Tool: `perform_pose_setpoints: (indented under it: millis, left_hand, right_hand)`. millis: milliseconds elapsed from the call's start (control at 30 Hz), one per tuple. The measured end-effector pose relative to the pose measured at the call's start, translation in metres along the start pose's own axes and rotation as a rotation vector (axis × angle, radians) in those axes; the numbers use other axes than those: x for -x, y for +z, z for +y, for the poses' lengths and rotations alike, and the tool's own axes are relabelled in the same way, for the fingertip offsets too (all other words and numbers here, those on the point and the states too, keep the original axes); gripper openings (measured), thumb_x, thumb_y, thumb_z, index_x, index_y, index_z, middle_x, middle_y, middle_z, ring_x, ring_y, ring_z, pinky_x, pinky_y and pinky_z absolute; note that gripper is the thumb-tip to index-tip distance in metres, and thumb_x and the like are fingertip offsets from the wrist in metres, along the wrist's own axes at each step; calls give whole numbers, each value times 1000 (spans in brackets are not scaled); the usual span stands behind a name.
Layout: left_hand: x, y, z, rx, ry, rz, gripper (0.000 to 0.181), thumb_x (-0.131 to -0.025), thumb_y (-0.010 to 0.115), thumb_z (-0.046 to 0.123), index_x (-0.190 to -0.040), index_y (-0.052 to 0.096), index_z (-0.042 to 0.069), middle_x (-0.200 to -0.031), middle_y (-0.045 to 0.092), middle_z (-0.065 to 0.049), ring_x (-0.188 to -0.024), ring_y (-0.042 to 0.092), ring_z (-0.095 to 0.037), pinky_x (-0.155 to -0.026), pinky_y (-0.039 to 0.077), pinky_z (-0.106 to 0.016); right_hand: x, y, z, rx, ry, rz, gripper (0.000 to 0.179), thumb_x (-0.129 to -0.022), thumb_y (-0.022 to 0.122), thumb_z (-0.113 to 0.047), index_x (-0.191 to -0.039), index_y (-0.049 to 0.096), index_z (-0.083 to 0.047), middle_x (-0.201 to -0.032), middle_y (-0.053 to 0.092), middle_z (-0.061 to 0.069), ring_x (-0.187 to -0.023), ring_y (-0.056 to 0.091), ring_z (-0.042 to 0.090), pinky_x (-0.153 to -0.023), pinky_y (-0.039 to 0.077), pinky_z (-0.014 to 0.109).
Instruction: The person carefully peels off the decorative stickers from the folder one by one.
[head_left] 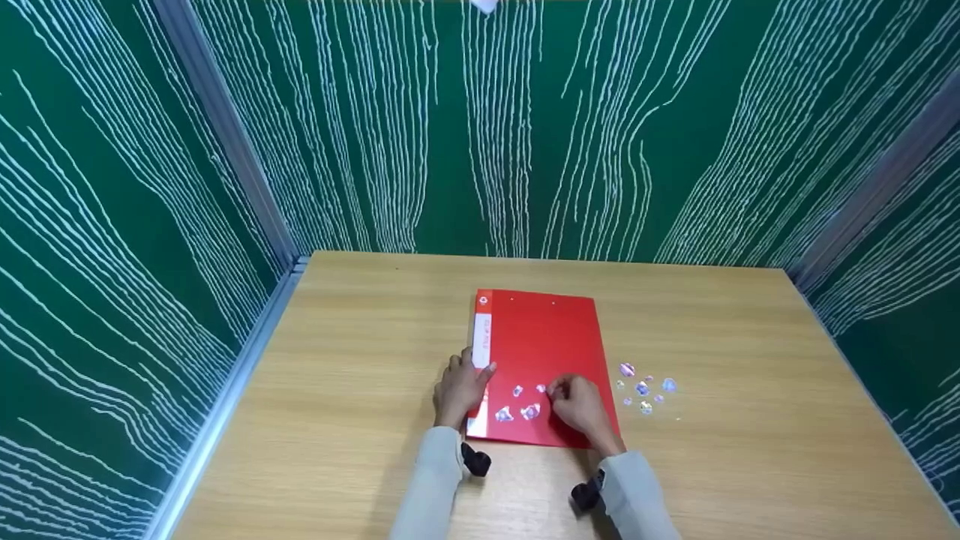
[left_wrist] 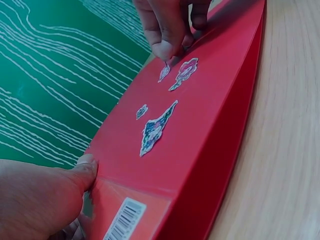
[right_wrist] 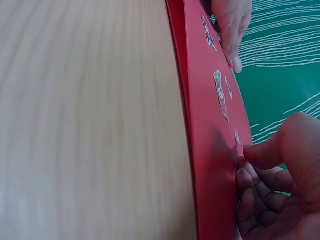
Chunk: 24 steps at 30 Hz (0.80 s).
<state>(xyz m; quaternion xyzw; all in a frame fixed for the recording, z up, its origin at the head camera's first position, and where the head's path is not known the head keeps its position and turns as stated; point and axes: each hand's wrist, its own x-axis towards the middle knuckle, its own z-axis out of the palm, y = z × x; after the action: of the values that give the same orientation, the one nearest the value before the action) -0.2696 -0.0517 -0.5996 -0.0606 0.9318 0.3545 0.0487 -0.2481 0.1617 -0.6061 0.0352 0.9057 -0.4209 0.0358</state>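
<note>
A red clip file (head_left: 551, 337) lies on the table, its labelled spine to the left. My left hand (head_left: 459, 391) holds it at the spine, thumb on the cover and the other fingers around the edge. With thumb and forefinger, my right hand (head_left: 577, 409) pinches a small sticker (left_wrist: 164, 73) against the cover. Beside it on the cover are a pink flower sticker (left_wrist: 186, 71), a larger triangular sticker (left_wrist: 156, 131) and a small sticker (left_wrist: 142, 111). In the right wrist view the pinched sticker (right_wrist: 238, 137) touches the cover under the thumb tip.
Several loose stickers (head_left: 643, 388) lie on the wooden table (head_left: 360, 360) just right of the file. Green walls (head_left: 480, 150) with white wavy lines enclose the table at the back and sides. A barcode label (left_wrist: 125, 220) shows on the spine.
</note>
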Motion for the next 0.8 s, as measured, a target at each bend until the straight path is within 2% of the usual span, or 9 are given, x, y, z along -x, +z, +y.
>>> perform_pose_setpoints:
  millis: [267,500,600,800]
  left_hand:
    - [0,0,-1,0,-4,-11,68,-99,52,52,-153,35,13,-124,54,-13,-105,56,-26,-84,49,-48]
    - [1,-2,1,-13,11,14,67,-99,53,50,-151,37,11,-123,54,-14,-104,58,-28,-82,49,-49]
    - [2,-2,1,-22,18,23,66,-99,53,49,-151,38,10,-121,55,-15,-103,58,-29,-81,49,-49]
    - [3,-2,3,2,-4,10,66,-99,53,49,-152,37,12,-121,54,-13,-104,57,-27,-85,49,-50]
  right_hand:
    - [0,-10,4,39,-32,0,11,-85,61,2,-90,61,-7,-83,59,7,-78,53,20,-68,43,28]
    - [3,-18,11,92,-147,46,7,-87,58,4,-90,58,-3,-79,61,8,-73,53,18,-67,44,30]
    - [4,-21,13,98,-141,57,4,-89,60,0,-92,58,-1,-80,62,10,-71,53,18,-64,45,29]
    - [8,-28,17,43,-61,34,7,-91,60,-6,-95,58,-1,-82,61,11,-67,53,17,-58,44,27]
